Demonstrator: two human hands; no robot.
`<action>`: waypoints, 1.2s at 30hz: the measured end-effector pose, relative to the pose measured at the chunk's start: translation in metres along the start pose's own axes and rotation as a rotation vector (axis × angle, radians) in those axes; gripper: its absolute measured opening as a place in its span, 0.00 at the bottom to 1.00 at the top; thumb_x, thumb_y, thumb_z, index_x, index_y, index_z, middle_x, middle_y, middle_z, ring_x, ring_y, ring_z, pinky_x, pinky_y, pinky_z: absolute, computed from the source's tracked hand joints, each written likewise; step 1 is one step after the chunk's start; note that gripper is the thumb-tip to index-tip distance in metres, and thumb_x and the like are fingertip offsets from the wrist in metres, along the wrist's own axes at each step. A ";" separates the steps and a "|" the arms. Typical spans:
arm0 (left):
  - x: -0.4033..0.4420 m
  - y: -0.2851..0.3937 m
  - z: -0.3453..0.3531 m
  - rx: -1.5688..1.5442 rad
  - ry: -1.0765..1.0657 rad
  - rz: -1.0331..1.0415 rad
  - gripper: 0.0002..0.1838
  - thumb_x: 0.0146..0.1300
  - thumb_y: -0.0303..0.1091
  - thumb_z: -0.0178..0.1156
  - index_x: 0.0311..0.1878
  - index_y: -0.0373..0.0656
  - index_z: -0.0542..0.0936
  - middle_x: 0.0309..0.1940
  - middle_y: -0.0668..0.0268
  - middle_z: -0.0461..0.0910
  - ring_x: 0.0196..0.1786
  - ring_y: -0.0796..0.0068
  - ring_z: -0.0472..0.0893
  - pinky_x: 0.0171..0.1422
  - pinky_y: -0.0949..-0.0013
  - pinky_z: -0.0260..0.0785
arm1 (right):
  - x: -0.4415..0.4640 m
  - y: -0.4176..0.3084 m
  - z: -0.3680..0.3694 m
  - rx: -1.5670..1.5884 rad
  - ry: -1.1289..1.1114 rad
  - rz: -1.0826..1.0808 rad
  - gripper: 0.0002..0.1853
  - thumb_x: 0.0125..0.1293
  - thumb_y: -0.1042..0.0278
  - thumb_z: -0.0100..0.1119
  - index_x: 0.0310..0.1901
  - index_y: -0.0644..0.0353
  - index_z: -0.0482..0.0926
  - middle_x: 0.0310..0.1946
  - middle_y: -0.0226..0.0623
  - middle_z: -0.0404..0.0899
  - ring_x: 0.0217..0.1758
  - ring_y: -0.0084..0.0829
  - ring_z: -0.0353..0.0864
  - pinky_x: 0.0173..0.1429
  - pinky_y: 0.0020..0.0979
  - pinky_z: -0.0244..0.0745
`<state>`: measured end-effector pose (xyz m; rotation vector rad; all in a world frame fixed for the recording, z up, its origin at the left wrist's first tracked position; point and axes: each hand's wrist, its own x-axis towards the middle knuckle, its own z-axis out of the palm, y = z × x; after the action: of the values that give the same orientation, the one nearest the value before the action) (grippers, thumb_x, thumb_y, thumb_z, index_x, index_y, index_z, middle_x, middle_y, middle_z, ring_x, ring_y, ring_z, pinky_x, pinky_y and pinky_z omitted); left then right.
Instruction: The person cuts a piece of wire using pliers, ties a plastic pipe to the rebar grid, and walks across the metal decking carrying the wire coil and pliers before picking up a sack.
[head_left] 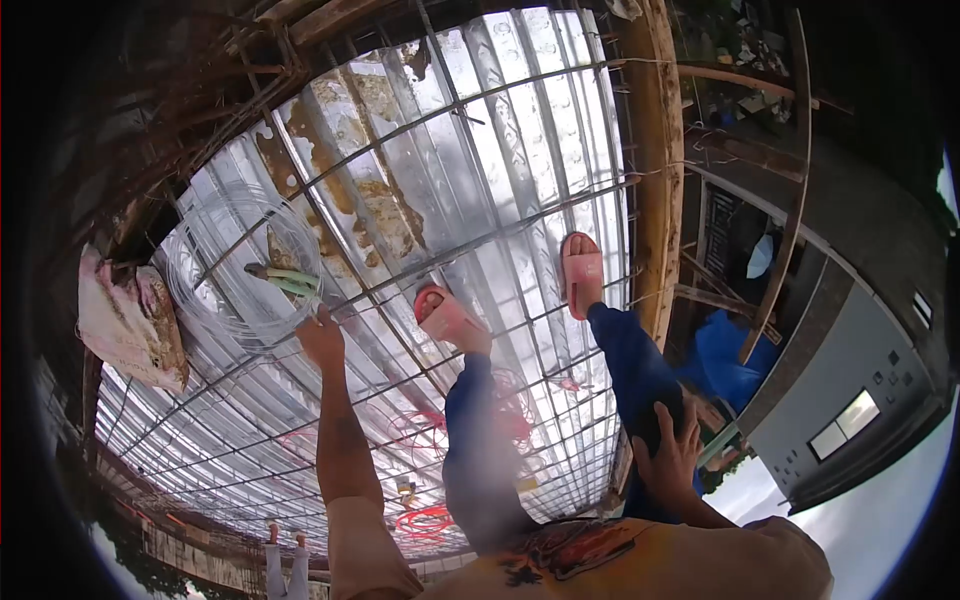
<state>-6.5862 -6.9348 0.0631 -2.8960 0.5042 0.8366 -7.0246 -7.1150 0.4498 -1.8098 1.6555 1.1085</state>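
Note:
My left hand [322,338] reaches down to the near edge of a coil of clear tubing [190,290], fingers closed on its rim. Pliers with green handles [290,282] lie inside the coil, just beyond my fingers. The coil rests on a grid of steel rebar [490,238] over shiny corrugated metal sheets [500,110]. With its fingers spread, my right hand [670,450] rests on my right knee and holds nothing.
A dirty, pale sack [130,320] stands left of the coil. Red tubing [425,522] lies in loops on the rebar. A timber beam [655,180] edges the deck at right, with a drop and a blue tarp [730,355] beyond. Another person's legs [285,570] show lower left.

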 end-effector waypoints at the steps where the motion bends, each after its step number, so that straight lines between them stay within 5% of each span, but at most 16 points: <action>1: -0.026 0.010 -0.005 -0.101 -0.119 0.009 0.29 0.71 0.49 0.47 0.29 0.31 0.82 0.29 0.38 0.79 0.36 0.38 0.79 0.43 0.43 0.69 | 0.002 0.005 0.000 0.011 0.007 0.001 0.37 0.55 0.59 0.66 0.67 0.48 0.63 0.70 0.57 0.49 0.70 0.62 0.54 0.63 0.61 0.57; 2: -0.055 0.010 0.007 -0.063 0.003 0.134 0.29 0.71 0.48 0.46 0.26 0.31 0.81 0.23 0.39 0.78 0.33 0.36 0.78 0.42 0.43 0.69 | 0.003 0.010 0.002 0.021 0.019 0.007 0.36 0.55 0.58 0.67 0.66 0.47 0.64 0.69 0.56 0.50 0.69 0.61 0.55 0.62 0.61 0.59; 6: -0.163 0.085 -0.022 0.022 -0.268 0.187 0.31 0.73 0.53 0.42 0.33 0.33 0.83 0.28 0.42 0.81 0.35 0.39 0.80 0.42 0.45 0.70 | 0.009 0.025 -0.002 0.081 0.033 0.052 0.34 0.53 0.55 0.67 0.63 0.44 0.67 0.68 0.51 0.54 0.68 0.58 0.58 0.59 0.61 0.61; 8: -0.202 0.126 -0.035 -0.171 -0.497 0.193 0.31 0.73 0.53 0.42 0.32 0.36 0.83 0.27 0.50 0.82 0.34 0.43 0.80 0.40 0.46 0.70 | 0.009 0.035 -0.006 0.141 -0.023 0.088 0.32 0.54 0.54 0.66 0.62 0.44 0.68 0.67 0.50 0.55 0.67 0.57 0.59 0.58 0.62 0.62; 10: -0.231 0.156 -0.030 -0.404 -0.818 0.101 0.30 0.71 0.55 0.47 0.38 0.32 0.81 0.24 0.44 0.79 0.34 0.41 0.79 0.43 0.50 0.71 | 0.013 0.048 -0.010 0.235 -0.130 0.122 0.32 0.54 0.54 0.66 0.61 0.44 0.68 0.66 0.50 0.55 0.66 0.57 0.60 0.58 0.62 0.63; 13: -0.277 0.169 -0.008 -0.102 -0.718 0.718 0.21 0.69 0.50 0.50 0.41 0.40 0.80 0.26 0.53 0.80 0.33 0.51 0.81 0.41 0.54 0.73 | 0.010 0.072 0.003 0.276 -0.088 0.089 0.31 0.54 0.54 0.66 0.61 0.43 0.68 0.65 0.49 0.57 0.65 0.56 0.61 0.56 0.64 0.65; 15: -0.298 0.146 0.030 -0.008 -0.543 0.938 0.14 0.66 0.48 0.53 0.41 0.49 0.79 0.34 0.55 0.80 0.38 0.49 0.82 0.41 0.51 0.75 | 0.010 0.087 0.008 0.327 -0.082 0.096 0.31 0.53 0.55 0.66 0.60 0.44 0.69 0.65 0.49 0.58 0.65 0.55 0.61 0.55 0.65 0.65; 18: -0.337 0.176 0.006 0.094 -0.635 0.717 0.13 0.64 0.47 0.56 0.44 0.51 0.79 0.33 0.56 0.80 0.40 0.50 0.82 0.41 0.50 0.74 | 0.013 0.112 0.015 0.442 -0.058 0.095 0.30 0.53 0.56 0.66 0.59 0.45 0.70 0.65 0.48 0.58 0.65 0.54 0.61 0.55 0.64 0.65; 23: -0.417 0.250 -0.114 0.392 -0.757 0.593 0.20 0.61 0.48 0.61 0.54 0.50 0.76 0.46 0.53 0.81 0.47 0.47 0.82 0.51 0.47 0.72 | 0.023 0.145 0.056 0.490 0.148 0.054 0.24 0.51 0.59 0.66 0.52 0.47 0.75 0.64 0.46 0.60 0.64 0.53 0.61 0.53 0.61 0.68; 27: -0.443 0.229 -0.135 0.738 -0.541 0.694 0.24 0.64 0.47 0.59 0.58 0.43 0.74 0.49 0.51 0.80 0.53 0.46 0.78 0.57 0.50 0.70 | 0.037 0.175 0.029 0.640 0.062 0.075 0.23 0.50 0.58 0.66 0.50 0.47 0.77 0.61 0.44 0.61 0.63 0.51 0.61 0.53 0.60 0.69; 31: -0.477 0.264 -0.173 0.656 -0.268 0.820 0.29 0.64 0.45 0.59 0.61 0.35 0.69 0.56 0.44 0.74 0.60 0.43 0.73 0.63 0.50 0.65 | 0.047 0.198 0.021 0.751 -0.002 0.130 0.23 0.49 0.58 0.67 0.50 0.46 0.78 0.59 0.42 0.62 0.62 0.49 0.61 0.54 0.60 0.68; 36: -0.513 0.350 -0.199 0.412 -0.360 0.962 0.29 0.64 0.37 0.60 0.64 0.33 0.65 0.61 0.44 0.70 0.66 0.40 0.66 0.66 0.47 0.62 | 0.052 0.206 0.017 0.833 -0.062 0.207 0.24 0.47 0.57 0.67 0.50 0.45 0.79 0.58 0.40 0.63 0.63 0.48 0.61 0.55 0.61 0.67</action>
<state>-7.0116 -7.1502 0.5082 -1.9674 1.8042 1.1124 -7.2296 -7.1710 0.4377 -1.0743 1.8983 0.4082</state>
